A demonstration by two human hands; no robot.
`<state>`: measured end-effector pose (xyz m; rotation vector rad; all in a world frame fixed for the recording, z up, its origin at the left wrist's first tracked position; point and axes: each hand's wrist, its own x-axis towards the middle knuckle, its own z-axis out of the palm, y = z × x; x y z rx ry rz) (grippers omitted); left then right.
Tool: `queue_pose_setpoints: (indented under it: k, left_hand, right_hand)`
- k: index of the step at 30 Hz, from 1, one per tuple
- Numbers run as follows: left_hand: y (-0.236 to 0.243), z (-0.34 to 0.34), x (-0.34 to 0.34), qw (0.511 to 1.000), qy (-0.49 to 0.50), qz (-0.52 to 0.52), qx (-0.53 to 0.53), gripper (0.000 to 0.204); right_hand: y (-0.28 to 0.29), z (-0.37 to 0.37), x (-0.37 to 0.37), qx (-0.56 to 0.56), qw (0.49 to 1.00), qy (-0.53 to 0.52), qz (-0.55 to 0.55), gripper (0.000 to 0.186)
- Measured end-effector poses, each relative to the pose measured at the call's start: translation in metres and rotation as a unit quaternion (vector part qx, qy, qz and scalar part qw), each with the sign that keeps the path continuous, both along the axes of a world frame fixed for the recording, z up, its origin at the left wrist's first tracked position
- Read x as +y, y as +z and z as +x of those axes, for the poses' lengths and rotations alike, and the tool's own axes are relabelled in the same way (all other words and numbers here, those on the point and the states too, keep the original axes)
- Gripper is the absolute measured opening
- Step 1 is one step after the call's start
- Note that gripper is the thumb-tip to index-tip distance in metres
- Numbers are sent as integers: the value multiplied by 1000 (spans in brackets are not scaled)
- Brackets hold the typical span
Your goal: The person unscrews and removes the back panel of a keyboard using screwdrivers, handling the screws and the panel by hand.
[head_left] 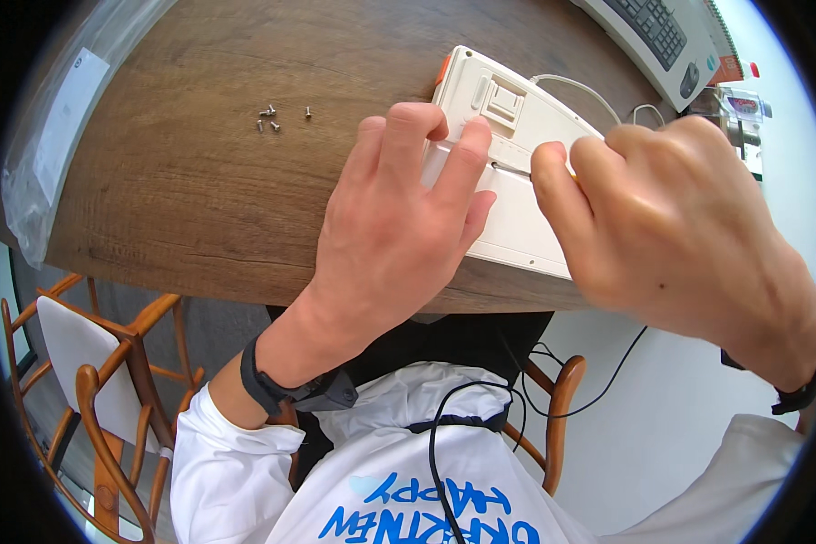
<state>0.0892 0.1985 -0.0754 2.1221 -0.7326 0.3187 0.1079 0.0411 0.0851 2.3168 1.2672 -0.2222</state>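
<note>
Wood-grained and dark brown, a table (172, 163) fills the upper half of the view, with a wooden chair (136, 354) beyond its near left corner. A clear plastic bag (38, 190) lies along the table's left edge, and a box (653, 50) picturing a keyboard and mouse stands by the far right corner. Several small screws (276, 127) are scattered on bare wood, left of the hands.

What looks like a white keyboard (517, 218) lies underside up at the table's near edge, right of its middle, set at a slant. Its underside has a folding foot (505, 102), and a pale cable (576, 82) trails from its far side.

The left hand (390, 213) is open, fingers spread, with fingertips resting on the keyboard near the foot. The right hand (671, 208) is closed around a screwdriver (514, 170), mostly hidden; its thin shaft slants down to a hole in the casing.

Judging by its look, the keyboard is light, stiff plastic, smooth enough to slide under pressure. Its long outer edges seem the best hold; the foot and cable look easier to strain.
</note>
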Motion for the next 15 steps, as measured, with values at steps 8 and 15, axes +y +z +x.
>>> queue_pose_setpoints:
  k: [8, 15]
  left_hand:
    - [-3, 3, 4, 1000, -1, -5, 6, 47]
    - [-2, 3, 5, 999, -17, -37, 10, 52]
  right_hand:
    - [5, -2, 11, 32, 992, -70, 102, 26]
    - [6, 5, -10, 99, 926, -321, 172, 25]
